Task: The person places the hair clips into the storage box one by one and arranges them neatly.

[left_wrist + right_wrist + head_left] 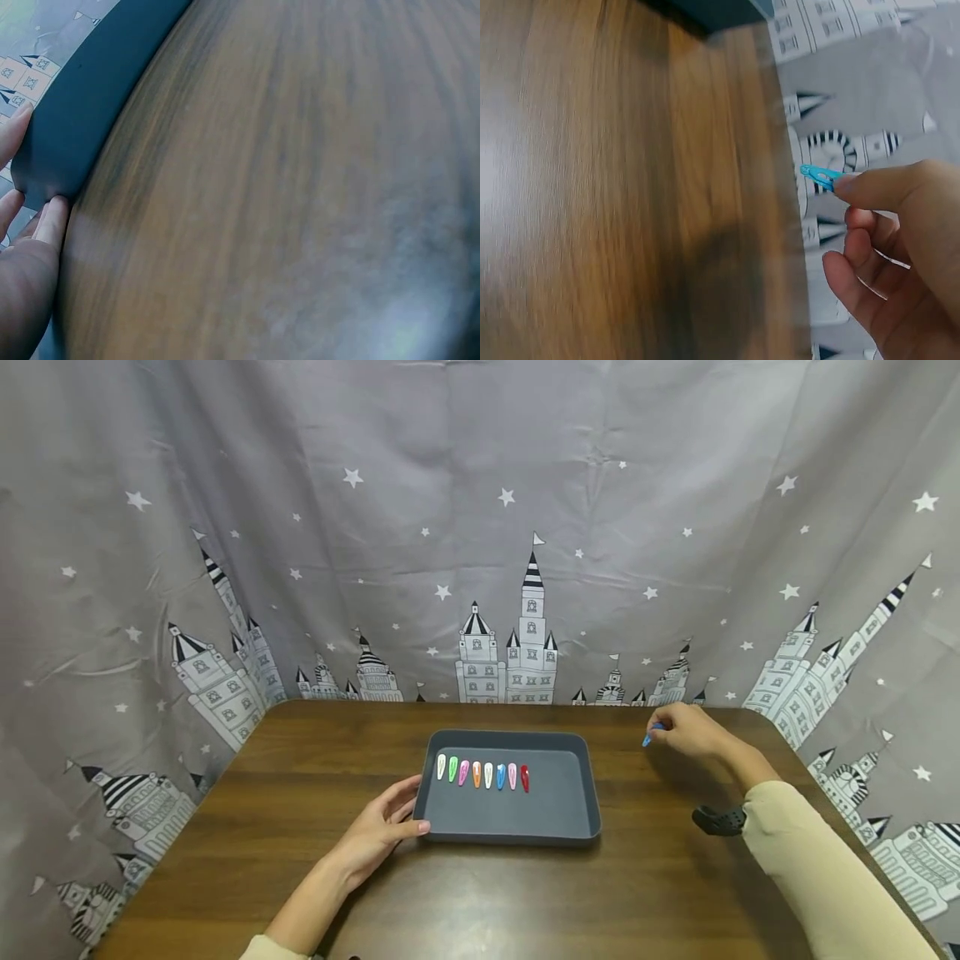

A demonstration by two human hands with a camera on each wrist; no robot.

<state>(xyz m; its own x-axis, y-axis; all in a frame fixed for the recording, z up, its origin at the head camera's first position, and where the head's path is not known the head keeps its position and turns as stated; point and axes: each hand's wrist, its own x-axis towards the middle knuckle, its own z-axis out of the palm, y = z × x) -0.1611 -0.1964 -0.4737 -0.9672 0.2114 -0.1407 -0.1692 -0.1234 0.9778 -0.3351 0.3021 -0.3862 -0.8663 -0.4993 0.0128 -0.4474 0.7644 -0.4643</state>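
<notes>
A dark grey rectangular tray (525,820) lies on the wooden table. Snap hair clips stand side by side in its upper left part, from a white clip (441,767) and a green clip (453,768) to a red clip (525,778) at the right end. My left hand (386,827) holds the tray's near left corner, thumb at the front rim and fingers along the left side. Off to the tray's right, above the table, my right hand (686,731) pinches a blue hair clip (821,177) between thumb and forefinger. The clip's inner end is hidden by the fingertips.
Behind the wooden table (495,893) hangs a grey curtain (480,527) printed with castles and stars. A black wrist strap (718,821) sits by the right sleeve. Table surface extends on both sides of the tray.
</notes>
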